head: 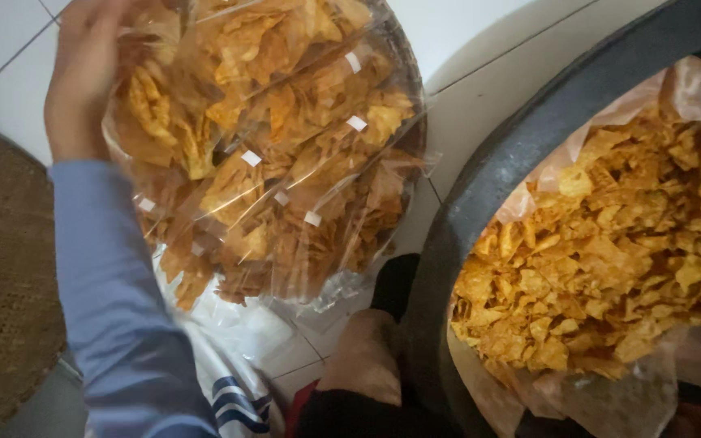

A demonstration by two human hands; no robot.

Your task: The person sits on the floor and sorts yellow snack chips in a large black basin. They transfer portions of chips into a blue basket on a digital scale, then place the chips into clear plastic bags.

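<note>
My left hand (83,73), in a light blue sleeve, reaches up at the top left and grips the edge of a clear plastic bag of orange chips (164,105). That bag lies on a heap of several similar sealed bags (285,178), each closed with small white tape strips. To the right stands a large black basin (488,186) lined with thin plastic and filled with loose orange chips (610,243). My right hand is out of sight.
A woven brown mat (2,276) lies at the left on the white tiled floor (464,49). A skin-coloured limb with a dark cuff (363,361) rests against the basin's rim; I cannot tell if it is a foot or a hand. Striped white plastic (233,397) lies below the bags.
</note>
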